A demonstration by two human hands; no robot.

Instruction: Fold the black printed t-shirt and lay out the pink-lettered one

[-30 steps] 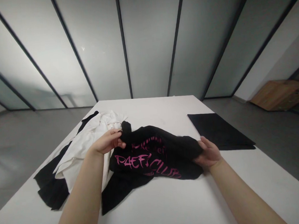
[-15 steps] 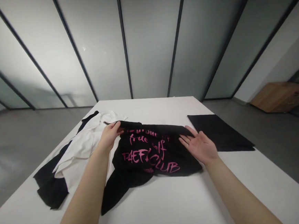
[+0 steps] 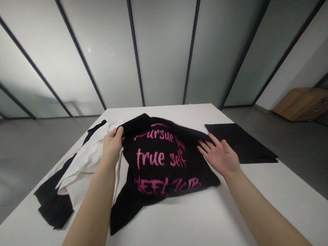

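Observation:
A black T-shirt (image 3: 162, 172) with pink lettering lies bunched on the white table in front of me, its middle billowing up. My left hand (image 3: 113, 144) pinches its upper left edge between thumb and fingers, lifting it off the table. On the opposite side, my right hand (image 3: 219, 154) is palm up with fingers spread, the fingertips against the shirt's right edge and partly under it. One sleeve trails toward me at the lower left.
White and black garments (image 3: 82, 167) lie in a loose heap along the table's left side. A folded black cloth (image 3: 245, 143) rests at the right. Behind the white table (image 3: 189, 227) are frosted glass panels (image 3: 160, 43); a wooden cabinet (image 3: 307, 104) stands on the floor at right.
The shirt's top has risen and puffed up, so more of the pink lettering shows. My left hand has moved slightly up and left; my right hand has barely moved.

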